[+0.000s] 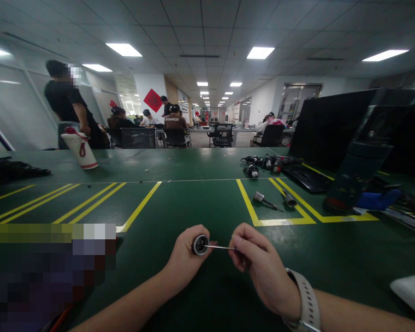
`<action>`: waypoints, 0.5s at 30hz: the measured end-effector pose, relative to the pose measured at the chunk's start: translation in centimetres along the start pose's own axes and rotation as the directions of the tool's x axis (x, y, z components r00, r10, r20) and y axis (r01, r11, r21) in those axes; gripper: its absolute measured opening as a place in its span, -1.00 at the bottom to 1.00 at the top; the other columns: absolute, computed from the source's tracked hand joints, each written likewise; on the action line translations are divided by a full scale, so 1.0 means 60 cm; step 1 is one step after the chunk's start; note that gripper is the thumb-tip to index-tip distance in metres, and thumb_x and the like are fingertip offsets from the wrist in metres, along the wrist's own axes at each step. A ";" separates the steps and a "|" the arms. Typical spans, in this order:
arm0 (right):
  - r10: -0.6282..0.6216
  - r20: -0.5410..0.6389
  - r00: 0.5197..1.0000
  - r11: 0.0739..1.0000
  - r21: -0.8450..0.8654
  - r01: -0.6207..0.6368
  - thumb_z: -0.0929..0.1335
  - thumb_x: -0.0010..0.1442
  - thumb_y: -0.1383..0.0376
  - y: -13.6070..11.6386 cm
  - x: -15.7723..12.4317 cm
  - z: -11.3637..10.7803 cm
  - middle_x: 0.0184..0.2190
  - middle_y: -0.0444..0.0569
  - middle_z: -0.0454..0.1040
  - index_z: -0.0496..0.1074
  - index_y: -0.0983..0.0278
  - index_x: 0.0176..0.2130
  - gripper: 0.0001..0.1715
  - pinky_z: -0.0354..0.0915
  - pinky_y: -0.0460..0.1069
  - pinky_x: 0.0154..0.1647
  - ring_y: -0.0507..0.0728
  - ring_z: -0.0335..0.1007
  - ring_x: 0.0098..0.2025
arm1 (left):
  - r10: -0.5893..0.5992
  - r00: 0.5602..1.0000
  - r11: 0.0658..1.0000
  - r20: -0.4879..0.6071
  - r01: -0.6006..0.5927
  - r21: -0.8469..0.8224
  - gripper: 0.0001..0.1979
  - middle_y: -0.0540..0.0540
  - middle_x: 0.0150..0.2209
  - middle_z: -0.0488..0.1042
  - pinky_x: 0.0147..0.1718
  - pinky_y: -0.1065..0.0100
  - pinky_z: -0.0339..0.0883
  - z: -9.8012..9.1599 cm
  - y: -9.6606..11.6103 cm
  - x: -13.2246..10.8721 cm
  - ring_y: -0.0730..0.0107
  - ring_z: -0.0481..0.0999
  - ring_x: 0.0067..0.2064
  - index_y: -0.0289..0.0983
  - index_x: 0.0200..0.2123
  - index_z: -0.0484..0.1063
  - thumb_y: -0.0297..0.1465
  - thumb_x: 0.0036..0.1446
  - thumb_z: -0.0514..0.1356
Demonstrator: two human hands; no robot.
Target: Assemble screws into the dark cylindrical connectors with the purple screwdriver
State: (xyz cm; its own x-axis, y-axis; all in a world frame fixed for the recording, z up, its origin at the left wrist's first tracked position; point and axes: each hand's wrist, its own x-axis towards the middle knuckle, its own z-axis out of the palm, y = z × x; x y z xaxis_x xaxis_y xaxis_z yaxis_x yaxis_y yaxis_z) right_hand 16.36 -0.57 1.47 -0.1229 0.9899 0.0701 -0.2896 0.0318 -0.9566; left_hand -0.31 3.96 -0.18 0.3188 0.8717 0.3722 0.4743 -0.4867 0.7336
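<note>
My left hand (pixel 185 253) is wrapped around a hollow metal cylinder (pixel 201 245), its open end turned toward me. Dark parts show inside the opening, too small to make out. Between the thumb and fingers of my right hand (pixel 254 253) is a thin metal rod (pixel 222 247). The rod points left, and its tip reaches the mouth of the cylinder. Beyond my right hand, a metal piece with a thin shaft (pixel 265 201) and a short metal cup (pixel 289 199) lie on the green table (pixel 200 203).
Yellow tape (pixel 283 222) marks the table. Cabled tools (pixel 263 163), a black flat device (pixel 306 177), a dark bottle (pixel 358 170) and monitors (pixel 328 124) stand right. A white cup (pixel 80 150) stands far left; a white object (pixel 411 297) lies near right. People sit and stand beyond.
</note>
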 end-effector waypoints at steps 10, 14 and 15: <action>-0.076 0.026 0.997 0.977 -0.199 0.080 0.28 0.15 0.29 -0.007 -0.001 -0.001 -0.65 -0.22 0.22 0.25 0.27 -0.52 -0.77 0.03 -0.10 -0.55 -0.02 0.10 -0.57 | 0.011 1.000 0.986 -0.014 -0.008 0.169 -0.82 0.08 -0.60 0.28 -0.48 0.40 0.12 -0.001 0.012 0.001 0.41 0.28 -0.48 -0.23 -0.62 0.24 -0.41 -0.07 0.18; -0.007 -0.006 1.000 0.997 -0.080 0.006 0.29 0.13 0.25 -0.004 0.000 0.000 -0.66 -0.22 0.23 0.25 0.27 -0.52 -0.77 0.01 -0.11 -0.58 -0.03 0.10 -0.59 | 0.005 1.000 0.990 -0.022 -0.002 0.140 -0.82 0.08 -0.60 0.26 -0.48 0.40 0.13 -0.001 0.011 0.001 0.41 0.27 -0.49 -0.23 -0.62 0.23 -0.39 -0.06 0.18; 0.008 -0.013 1.000 0.999 -0.054 -0.009 0.30 0.12 0.24 -0.004 0.000 0.001 -0.66 -0.21 0.24 0.25 0.27 -0.53 -0.77 0.01 -0.11 -0.58 -0.03 0.10 -0.59 | 0.001 1.000 0.993 -0.024 0.002 0.121 -0.81 0.08 -0.60 0.25 -0.49 0.41 0.13 -0.001 0.010 0.001 0.42 0.26 -0.50 -0.23 -0.62 0.22 -0.39 -0.06 0.18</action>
State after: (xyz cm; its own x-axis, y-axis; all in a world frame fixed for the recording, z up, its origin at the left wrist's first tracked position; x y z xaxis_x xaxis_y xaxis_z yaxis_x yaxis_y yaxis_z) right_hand 16.35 -0.58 1.71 -0.1131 0.9918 0.0589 -0.2372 0.0306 -0.9710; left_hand -0.06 3.74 0.30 0.2995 0.8725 0.3860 0.5712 -0.4880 0.6600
